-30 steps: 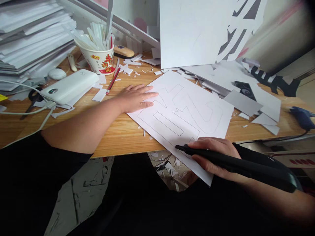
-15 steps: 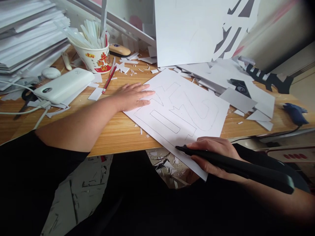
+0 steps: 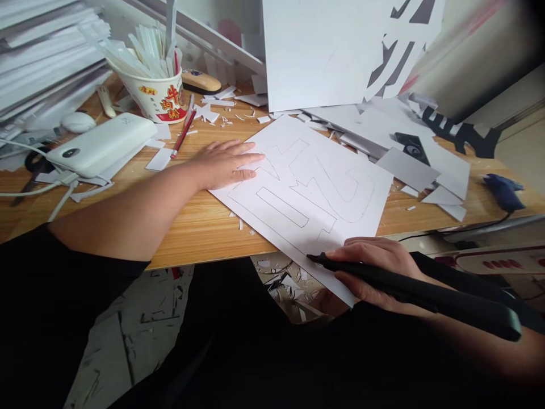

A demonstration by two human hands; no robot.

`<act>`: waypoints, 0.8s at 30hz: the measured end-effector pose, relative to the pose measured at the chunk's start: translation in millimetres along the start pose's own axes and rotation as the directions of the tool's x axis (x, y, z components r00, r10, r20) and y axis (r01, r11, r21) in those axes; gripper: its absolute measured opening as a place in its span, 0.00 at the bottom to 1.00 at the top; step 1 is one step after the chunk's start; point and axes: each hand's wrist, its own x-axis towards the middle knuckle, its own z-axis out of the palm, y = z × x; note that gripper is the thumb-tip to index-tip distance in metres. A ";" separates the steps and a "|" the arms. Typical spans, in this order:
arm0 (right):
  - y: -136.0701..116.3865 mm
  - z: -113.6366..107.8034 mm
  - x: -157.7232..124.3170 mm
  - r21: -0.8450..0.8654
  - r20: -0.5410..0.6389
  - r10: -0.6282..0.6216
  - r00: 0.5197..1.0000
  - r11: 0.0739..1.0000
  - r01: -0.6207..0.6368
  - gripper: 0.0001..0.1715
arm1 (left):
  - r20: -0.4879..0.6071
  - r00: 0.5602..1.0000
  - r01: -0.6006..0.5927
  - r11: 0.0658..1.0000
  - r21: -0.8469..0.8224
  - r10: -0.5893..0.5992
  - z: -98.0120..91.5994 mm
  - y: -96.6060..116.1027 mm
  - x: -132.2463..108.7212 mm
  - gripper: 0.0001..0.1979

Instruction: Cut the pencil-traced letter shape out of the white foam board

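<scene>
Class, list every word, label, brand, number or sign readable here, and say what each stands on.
"牛": red, on the paper cup; the other red characters are too blurred.
Yellow label on the cup: too blurred.
White power bank: marks too small.
White sheet, drawn on: no readable word.
Anything else: too small or blurred.

There at ten o'clock, the paper cup (image 3: 137, 102) flashes a red "牛" (image 3: 172, 94); the yellow badge (image 3: 148, 91) beside it is too small to read!
</scene>
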 end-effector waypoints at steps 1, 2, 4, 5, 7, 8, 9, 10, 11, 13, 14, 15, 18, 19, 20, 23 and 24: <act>-0.1 -0.4 -1.3 0.001 0.002 0.010 1.000 1.000 -0.010 0.10 | -0.001 1.000 -0.001 1.000 -0.001 0.001 0.0 -0.1 0.2 0.32; -0.2 -1.0 -2.5 0.001 0.002 0.016 1.000 1.000 -0.016 0.10 | -0.002 1.000 0.001 1.000 -0.002 -0.001 0.1 -0.2 0.4 0.32; -0.6 -2.6 -4.8 -0.004 0.009 0.025 1.000 1.000 -0.025 0.10 | 0.001 1.000 0.005 1.000 -0.002 -0.005 0.0 -0.3 0.7 0.32; -0.8 -3.5 -6.0 -0.010 0.018 0.027 0.999 1.000 -0.027 0.11 | 0.001 1.000 0.005 1.000 -0.001 -0.005 0.0 -0.4 0.9 0.32; -1.0 -5.2 -8.5 -0.023 0.033 0.025 0.999 0.999 -0.024 0.12 | -0.001 1.000 0.002 1.000 0.004 -0.002 0.1 -0.9 1.1 0.32; -1.1 -5.9 -9.9 -0.024 0.033 0.019 0.999 1.000 -0.019 0.13 | -0.001 1.000 0.001 1.000 0.008 -0.001 0.3 -1.2 1.3 0.32; -1.1 -6.5 -11.4 -0.021 0.033 0.013 0.999 1.000 -0.012 0.13 | -0.001 1.000 0.002 1.000 0.011 -0.002 0.5 -1.6 1.4 0.32; -1.0 -7.0 -13.0 -0.017 0.030 0.010 0.999 1.000 -0.009 0.13 | 0.000 1.000 0.003 1.000 0.013 -0.003 0.6 -1.8 1.5 0.32; -1.0 -7.5 -14.7 -0.012 0.028 0.012 1.000 1.000 -0.012 0.13 | 0.002 1.000 0.004 1.000 0.015 -0.004 0.7 -2.0 1.6 0.32; -0.9 -8.6 -18.1 0.001 0.024 0.024 0.999 1.000 -0.024 0.13 | 0.004 1.000 0.002 1.000 0.013 -0.002 0.6 -1.9 1.7 0.32; -0.8 -9.3 -19.8 0.005 0.024 0.030 0.999 1.000 -0.030 0.13 | 0.004 1.000 0.002 1.000 0.010 -0.002 0.4 -1.7 1.6 0.32; -0.7 -10.2 -21.7 0.006 0.026 0.030 0.999 1.000 -0.030 0.13 | 0.005 1.000 0.002 1.000 0.008 -0.002 0.2 -1.4 1.6 0.32; -0.2 -13.2 -28.1 -0.008 0.048 0.023 0.999 1.000 -0.023 0.15 | 0.006 1.000 0.004 1.000 0.005 -0.004 -0.3 -0.9 1.4 0.32; 0.1 -14.0 -30.6 -0.012 0.059 0.023 0.998 1.000 -0.022 0.16 | 0.006 1.000 0.004 1.000 0.007 -0.004 -0.4 -0.9 1.3 0.32; 0.2 -14.6 -33.1 -0.013 0.063 0.023 0.998 1.000 -0.022 0.17 | 0.005 1.000 0.004 1.000 0.010 -0.004 -0.4 -1.0 1.3 0.32; -0.3 -15.6 -39.6 0.007 0.042 0.016 0.999 1.000 -0.016 0.18 | -0.003 1.000 0.005 1.000 0.019 -0.005 -0.6 -1.1 1.0 0.32; -0.8 -15.7 -41.1 0.012 0.032 0.017 0.999 1.000 -0.017 0.18 | -0.006 1.000 0.006 1.000 0.023 -0.005 -0.9 -1.0 0.8 0.32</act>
